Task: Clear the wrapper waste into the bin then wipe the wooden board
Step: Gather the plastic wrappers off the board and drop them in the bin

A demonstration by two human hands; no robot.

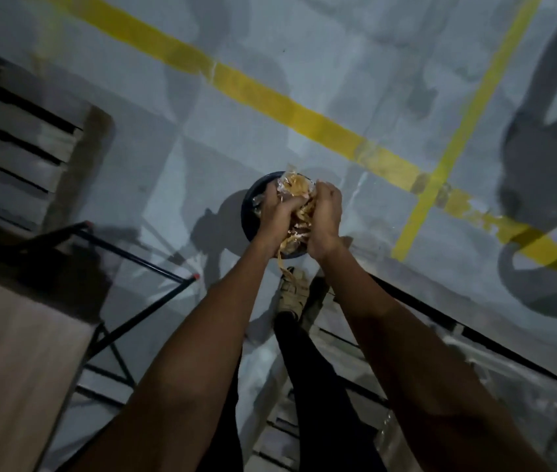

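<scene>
A crumpled bundle of clear and tan wrapper waste (296, 190) is squeezed between my left hand (279, 218) and my right hand (325, 218), both held out at arm's length. A loose tan strip dangles from the bundle below my wrists. Directly beneath the bundle stands a round dark bin (249, 209) on the grey floor, mostly hidden by my hands. The wooden board (14, 369) lies at the lower left on a black metal frame.
Yellow tape lines (304, 114) cross the grey floor beyond the bin. A wooden slatted pallet (28, 158) stands at the left. A black-framed table edge (474, 335) runs along the right. My foot in a tan sandal (292, 291) stands just short of the bin.
</scene>
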